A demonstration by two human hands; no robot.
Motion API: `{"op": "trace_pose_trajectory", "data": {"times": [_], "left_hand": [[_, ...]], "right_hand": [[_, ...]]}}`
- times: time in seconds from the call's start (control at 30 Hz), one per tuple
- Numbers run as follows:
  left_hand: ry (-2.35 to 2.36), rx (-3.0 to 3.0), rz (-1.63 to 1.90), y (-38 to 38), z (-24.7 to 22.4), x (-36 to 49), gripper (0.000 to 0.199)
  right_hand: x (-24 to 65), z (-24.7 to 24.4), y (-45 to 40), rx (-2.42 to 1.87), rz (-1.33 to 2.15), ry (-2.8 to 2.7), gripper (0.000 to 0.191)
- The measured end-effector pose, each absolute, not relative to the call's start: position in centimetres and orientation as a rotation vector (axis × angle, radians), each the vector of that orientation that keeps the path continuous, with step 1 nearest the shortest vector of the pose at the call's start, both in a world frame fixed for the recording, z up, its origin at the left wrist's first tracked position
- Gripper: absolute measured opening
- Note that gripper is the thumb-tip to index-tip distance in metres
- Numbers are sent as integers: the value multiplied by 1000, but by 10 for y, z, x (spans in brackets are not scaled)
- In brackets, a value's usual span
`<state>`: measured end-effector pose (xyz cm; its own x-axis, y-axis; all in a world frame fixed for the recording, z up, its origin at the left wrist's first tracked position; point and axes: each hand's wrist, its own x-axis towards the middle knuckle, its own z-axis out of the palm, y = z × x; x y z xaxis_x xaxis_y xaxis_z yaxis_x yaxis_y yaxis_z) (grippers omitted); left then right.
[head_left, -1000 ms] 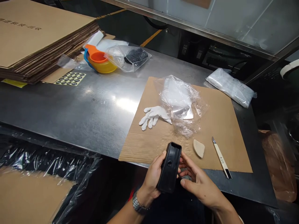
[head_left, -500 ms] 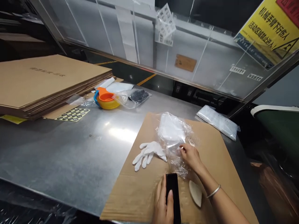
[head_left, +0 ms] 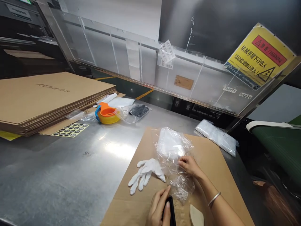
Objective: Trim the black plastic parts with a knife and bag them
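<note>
My left hand (head_left: 159,207) is wrapped round a black phone-like object (head_left: 172,213) at the bottom centre. My right hand (head_left: 190,166), with a bracelet at the wrist, pinches the clear plastic film (head_left: 180,185). Just above it lies a white item in clear wrapping (head_left: 171,141). A white glove (head_left: 147,174) rests flat to the left of the film. Near my right forearm is a pale, curved piece (head_left: 196,216), cut off by the lower edge of the view. All of these are over a brown cardboard sheet (head_left: 218,175).
Stacked cardboard (head_left: 70,94) stands at the left beside a sticker sheet (head_left: 71,130). Tape rolls (head_left: 108,114) and a bagged dark item (head_left: 138,110) sit at the back of the metal table (head_left: 70,172). A wrapped white pack (head_left: 217,136) lies at the right rear.
The view has tilted up, so things on the table appear lower. The black object in my left hand is now tilted and partly out of view. My right hand still pinches the film.
</note>
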<state>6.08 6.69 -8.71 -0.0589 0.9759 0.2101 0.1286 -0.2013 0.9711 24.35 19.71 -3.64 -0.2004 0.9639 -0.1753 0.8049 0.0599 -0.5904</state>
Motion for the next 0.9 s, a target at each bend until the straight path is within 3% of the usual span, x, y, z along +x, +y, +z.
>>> {"op": "trace_pose_trajectory", "data": {"times": [0.13,0.23,0.37,0.63,0.9], "left_hand": [[1139,1826,1282,99,-44,66,40],[1142,2297,911,125,-21,75,54],[1182,2410,645,147,-19,91,47],[1213,2085,912,153,-25,95,34],[1151,1704,1155,158,-25,98,40]], "right_hand": [[249,-32,197,-1773,855,-1979,26],[250,-33,197,-1744,862,-1914,25],[254,-34,195,-1677,934,-1801,25],[261,-22,181,-1453,1152,-1626,22],[236,4,154,-1314,1176,-1460,42]]}}
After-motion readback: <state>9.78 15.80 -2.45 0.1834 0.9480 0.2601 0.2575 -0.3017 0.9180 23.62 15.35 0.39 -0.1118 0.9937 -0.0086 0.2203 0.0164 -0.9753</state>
